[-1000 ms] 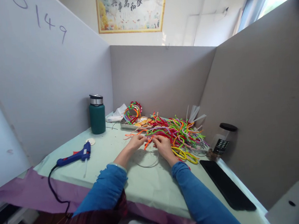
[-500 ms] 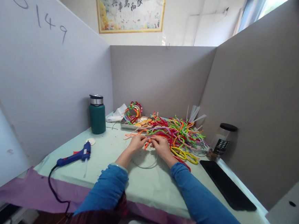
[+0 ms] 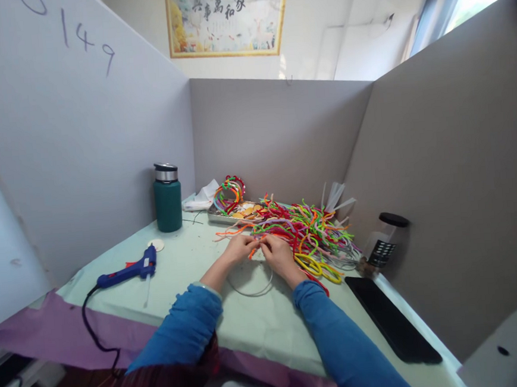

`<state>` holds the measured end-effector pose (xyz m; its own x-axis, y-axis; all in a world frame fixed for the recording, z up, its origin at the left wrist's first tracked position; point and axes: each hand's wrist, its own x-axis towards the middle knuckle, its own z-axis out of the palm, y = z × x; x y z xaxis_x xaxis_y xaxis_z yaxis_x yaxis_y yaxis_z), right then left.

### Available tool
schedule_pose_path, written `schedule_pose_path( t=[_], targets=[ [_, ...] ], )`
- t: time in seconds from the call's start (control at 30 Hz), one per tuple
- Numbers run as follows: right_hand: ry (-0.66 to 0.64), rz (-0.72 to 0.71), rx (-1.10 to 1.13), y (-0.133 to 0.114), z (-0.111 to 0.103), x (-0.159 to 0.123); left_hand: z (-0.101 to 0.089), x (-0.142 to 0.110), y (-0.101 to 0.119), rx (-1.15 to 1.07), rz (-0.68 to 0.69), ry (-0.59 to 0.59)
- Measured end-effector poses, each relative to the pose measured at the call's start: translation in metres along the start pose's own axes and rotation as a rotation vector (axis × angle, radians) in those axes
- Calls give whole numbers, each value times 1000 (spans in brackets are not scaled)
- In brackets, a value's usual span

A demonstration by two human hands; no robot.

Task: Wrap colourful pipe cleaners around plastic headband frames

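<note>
Two sets of fingers are pinched together, nearly meeting, clamped on a thin grey loop (image 3: 254,294); their exact hold is too small to tell. The loop hangs below the left hand (image 3: 237,250) and right hand (image 3: 279,254), toward the body. Just beyond them lies a heap of colourful fuzzy stems (image 3: 308,225), with a metal tray (image 3: 224,218) behind. Farther out on the tabletop (image 3: 191,252) are a blue glue gun (image 3: 128,272) and upright green bottle (image 3: 168,203) at left, a clear jar (image 3: 381,244) and black slab (image 3: 391,320) at right.
</note>
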<state>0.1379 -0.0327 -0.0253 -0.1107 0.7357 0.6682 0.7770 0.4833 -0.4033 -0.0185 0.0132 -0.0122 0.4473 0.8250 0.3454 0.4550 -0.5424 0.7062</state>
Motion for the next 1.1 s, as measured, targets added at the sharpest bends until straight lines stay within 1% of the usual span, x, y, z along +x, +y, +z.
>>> schedule_pose_path(
  t=[0.13, 0.23, 0.37, 0.47, 0.53, 0.63, 0.7, 0.8, 0.87, 0.97, 1.1],
  targets=[
    [-21, 2, -46, 1, -2, -1, 2, 2, -11, -102, 15, -44],
    [-46, -7, -59, 0, -2, -2, 1, 3, -16, -61, 7, -51],
    [-42, -4, -72, -1, -1, -2, 1, 1, -13, -7, -18, -1],
    [-50, 22, -63, 1, 0, -2, 3, 0, -10, 2, -29, 8],
    [-58, 49, -16, 2, 1, -2, 4, 0, -10, -24, -52, 5],
    [-19, 133, 186, 7, 2, 3, 5, 2, -13, -106, -132, 5],
    [41, 245, 372, 11, 1, 8, 5, 3, -15, -144, -182, 8],
    [127, 411, 614, 16, -2, 17, 5, 3, -15, -142, -215, 12],
    [154, 468, 736, 18, -5, 23, 5, 1, -11, -134, -227, 5],
    [156, 479, 899, 18, -11, 29, 2, -3, 0, -185, -254, -25],
    [183, 370, 1082, 12, -28, 32, -2, -9, 13, -267, -312, -47]
  ],
)
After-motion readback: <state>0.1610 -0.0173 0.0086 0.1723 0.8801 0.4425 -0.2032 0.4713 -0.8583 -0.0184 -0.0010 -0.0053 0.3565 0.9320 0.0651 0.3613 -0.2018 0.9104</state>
